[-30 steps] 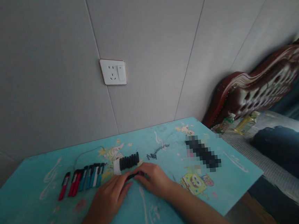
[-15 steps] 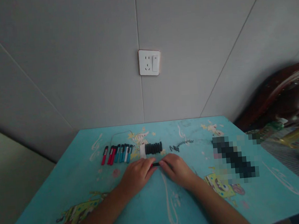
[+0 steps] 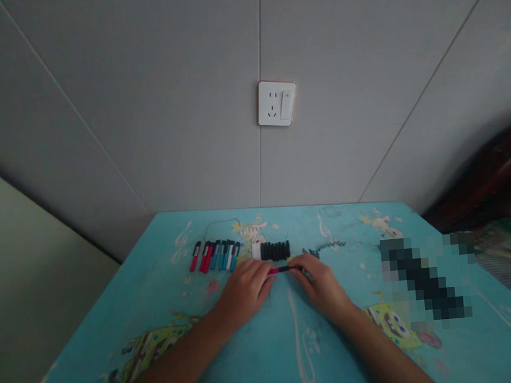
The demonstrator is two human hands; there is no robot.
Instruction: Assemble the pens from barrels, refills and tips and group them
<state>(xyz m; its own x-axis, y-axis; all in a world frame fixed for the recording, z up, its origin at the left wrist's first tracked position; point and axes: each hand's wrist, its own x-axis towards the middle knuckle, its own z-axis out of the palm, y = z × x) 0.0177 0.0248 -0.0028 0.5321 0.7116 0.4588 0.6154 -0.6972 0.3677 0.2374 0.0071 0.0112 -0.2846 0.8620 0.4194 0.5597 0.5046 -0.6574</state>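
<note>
Parted slightly since before, left hand and right hand pinch one red-and-black stick, black pieces at its twelve o'clock.

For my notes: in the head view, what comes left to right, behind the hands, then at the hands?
Behind: red sticks, mostly blue sticks, white pieces, black pieces, small dark bits. Nearer: left hand, red-and-black stick, right hand.

Pens on table, left of cylinders; single pen before cylinders, between left hand, right hand; wall behind.
</note>
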